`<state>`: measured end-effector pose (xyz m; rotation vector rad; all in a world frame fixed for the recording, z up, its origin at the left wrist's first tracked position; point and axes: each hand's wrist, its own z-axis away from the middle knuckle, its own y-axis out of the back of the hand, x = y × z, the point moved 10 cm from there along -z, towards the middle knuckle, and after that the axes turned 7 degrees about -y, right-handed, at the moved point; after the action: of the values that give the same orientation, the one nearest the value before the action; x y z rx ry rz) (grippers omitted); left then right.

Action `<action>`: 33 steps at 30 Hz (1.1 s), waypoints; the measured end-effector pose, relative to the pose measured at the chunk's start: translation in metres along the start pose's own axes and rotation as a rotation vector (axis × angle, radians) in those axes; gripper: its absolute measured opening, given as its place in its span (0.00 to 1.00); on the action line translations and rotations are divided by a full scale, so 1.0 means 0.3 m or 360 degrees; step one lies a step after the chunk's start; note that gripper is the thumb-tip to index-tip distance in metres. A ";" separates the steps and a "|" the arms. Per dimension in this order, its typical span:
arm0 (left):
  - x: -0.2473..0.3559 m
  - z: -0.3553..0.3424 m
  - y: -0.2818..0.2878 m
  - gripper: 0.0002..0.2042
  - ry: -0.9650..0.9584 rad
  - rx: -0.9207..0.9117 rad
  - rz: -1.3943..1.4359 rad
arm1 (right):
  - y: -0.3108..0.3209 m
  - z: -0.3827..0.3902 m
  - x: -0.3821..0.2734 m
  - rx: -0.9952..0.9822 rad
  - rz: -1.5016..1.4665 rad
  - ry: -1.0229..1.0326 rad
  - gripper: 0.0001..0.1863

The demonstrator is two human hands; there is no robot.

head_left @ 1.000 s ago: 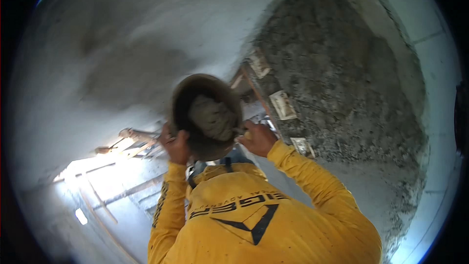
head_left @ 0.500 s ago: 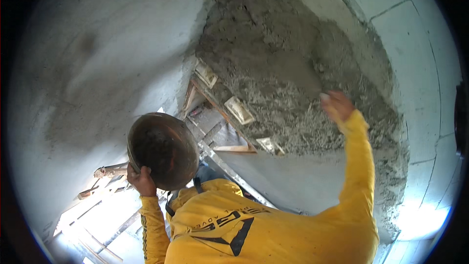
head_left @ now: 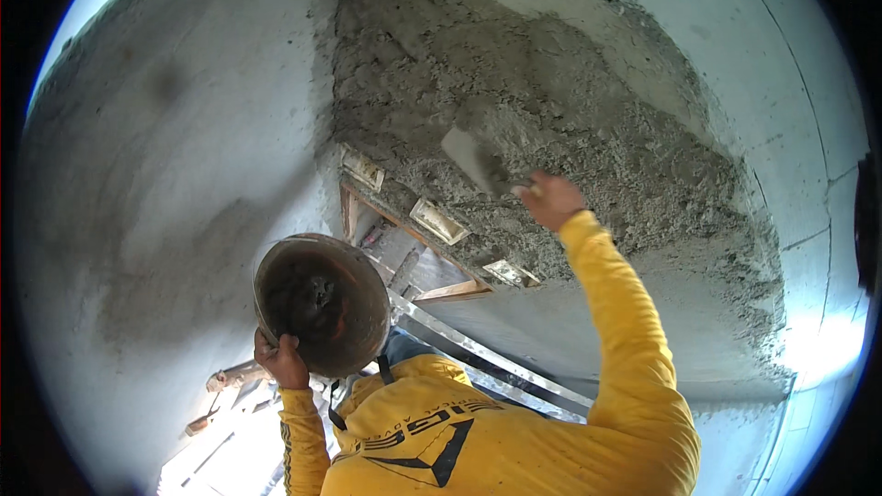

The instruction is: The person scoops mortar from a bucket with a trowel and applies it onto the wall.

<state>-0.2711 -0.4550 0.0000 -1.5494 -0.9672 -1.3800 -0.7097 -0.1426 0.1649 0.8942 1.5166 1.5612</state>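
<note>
My left hand [head_left: 283,363] is closed on the rim of a round, dark bowl [head_left: 369,323]. Grey mortar [head_left: 308,301] lies in the bottom of the bowl, which is tilted so its inside shows. Up on the wall, my right hand [head_left: 554,200] is wrapped round the handle of a trowel [head_left: 471,160]. The trowel's pale blade points up and left, against or very near the rough coat of grey mortar [head_left: 588,129] on the wall. Its handle is mostly hidden by my fingers.
Several small rectangular vent openings [head_left: 439,221] line the lower edge of the rough coat. Below them is a wooden frame [head_left: 452,290]. A smooth grey wall [head_left: 184,174] rises at left, pale panels [head_left: 781,64] at right. A long metal bar [head_left: 478,349] runs beside my body.
My right hand has moved left along the wall with the trowel, whose blade now shows more clearly. The bowl and my left hand sit slightly lower and further right in view.
</note>
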 end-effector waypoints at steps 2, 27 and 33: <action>0.024 0.011 0.001 0.10 -0.0027 -0.0007 0.0035 | -0.093 -0.041 0.000 -0.0072 0.0024 -0.0036 0.27; -0.065 0.102 0.161 0.17 -0.0058 0.0079 0.0224 | 0.773 0.459 0.421 0.0765 0.0298 -0.0173 0.21; -0.084 0.122 0.194 0.16 0.0054 0.0085 0.0104 | 0.835 0.542 0.265 0.0960 0.0598 -0.0069 0.17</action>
<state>-0.2066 -0.4424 -0.0322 -1.5001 -0.9177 -1.3208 -0.6152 0.0034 0.4202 1.6166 1.9065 1.3215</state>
